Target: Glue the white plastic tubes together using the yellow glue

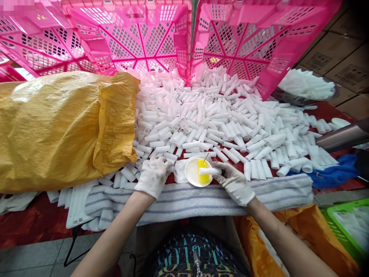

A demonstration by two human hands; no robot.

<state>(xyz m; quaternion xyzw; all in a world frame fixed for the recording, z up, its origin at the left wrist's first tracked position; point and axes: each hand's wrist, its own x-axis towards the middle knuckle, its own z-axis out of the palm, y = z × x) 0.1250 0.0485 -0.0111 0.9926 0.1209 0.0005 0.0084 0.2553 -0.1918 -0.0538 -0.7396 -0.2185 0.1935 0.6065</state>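
My right hand (pixel 235 181), in a white knit glove, is closed around one end of a white plastic tube (pixel 210 171). The tube's free end lies over a bright yellow block (pixel 203 177) in a small white dish (pixel 190 175). A thin stick (pixel 205 157) rises from the dish. To the left, my left hand (pixel 155 175), also gloved, has its fingers curled together at the edge of the tube pile; what they grip is hard to make out. Clear plastic wrap (pixel 180 171) sits between that hand and the dish.
A large heap of white tubes (pixel 198 107) spreads behind the dish, against pink crates (pixel 144 38). A yellow woven sack (pixel 57 130) lies left. A striped towel (pixel 187 204) lines the front edge. At right are a full bowl (pixel 302 100), a metal cylinder (pixel 343 134) and blue cloth (pixel 334 173).
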